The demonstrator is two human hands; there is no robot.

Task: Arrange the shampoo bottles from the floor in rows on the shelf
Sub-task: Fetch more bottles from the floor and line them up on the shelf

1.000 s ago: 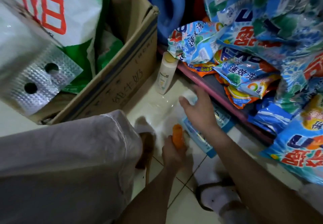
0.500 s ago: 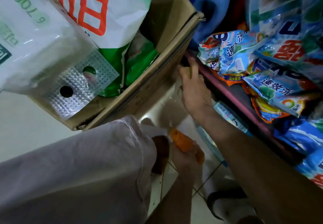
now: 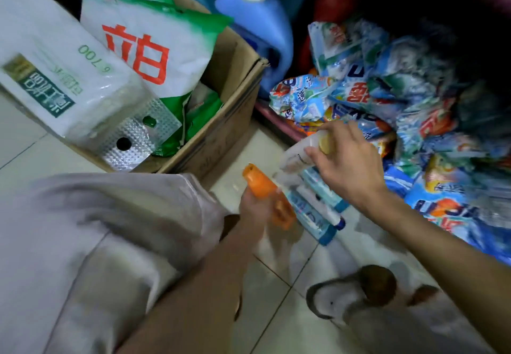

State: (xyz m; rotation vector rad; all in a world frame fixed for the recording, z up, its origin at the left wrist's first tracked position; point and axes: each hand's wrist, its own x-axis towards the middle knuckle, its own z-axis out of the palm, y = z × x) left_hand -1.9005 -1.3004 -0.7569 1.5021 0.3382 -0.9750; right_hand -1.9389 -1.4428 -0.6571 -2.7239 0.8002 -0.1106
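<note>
My left hand (image 3: 255, 210) grips an orange bottle (image 3: 266, 193) above the tiled floor, cap pointing up and left. My right hand (image 3: 345, 165) holds a white shampoo bottle with a yellow cap (image 3: 302, 153), lifted off the floor and tilted, fingers curled round its top end. Under the two hands, light-blue tubes or bottles (image 3: 318, 210) lie on the floor. The low pink shelf edge (image 3: 272, 121) runs behind them, piled with detergent bags.
A cardboard box (image 3: 221, 143) with white and green bags stands at upper left. A blue detergent jug (image 3: 260, 27) is behind it. Blue detergent bags (image 3: 387, 91) crowd the right. My knee (image 3: 96, 229) and slippered foot (image 3: 348, 293) are below.
My right hand reached to the white bottle by the box, took hold of it and lifted it toward me. My left hand raised the orange bottle slightly. The camera swung up and left.
</note>
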